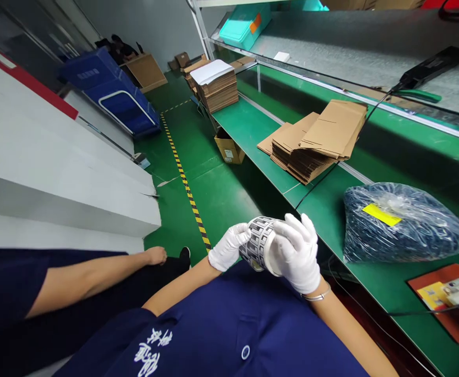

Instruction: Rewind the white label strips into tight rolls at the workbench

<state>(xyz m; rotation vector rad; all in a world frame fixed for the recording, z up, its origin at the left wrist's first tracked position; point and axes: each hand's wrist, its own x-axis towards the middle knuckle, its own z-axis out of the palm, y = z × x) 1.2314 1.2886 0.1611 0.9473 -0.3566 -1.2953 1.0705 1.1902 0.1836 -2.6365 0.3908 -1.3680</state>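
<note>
A roll of labels (258,242), white with black and grey rectangular prints, is held in front of my body near the bench's front edge. My left hand (229,247), in a white glove, grips the roll's left side, thumb and fingers closed on it. My right hand (298,252), also gloved in white, holds the roll's right end. Its fingers are bent over the pale core side, and some fingertips stand apart. Part of the roll is hidden behind the right fingers.
On the green bench (253,125) lie flat cardboard stacks (316,139), a taller cardboard stack (217,89) and a plastic bag of dark items (402,225). A red-brown pad (449,298) is at lower right. Another person's arm (96,277) is at left.
</note>
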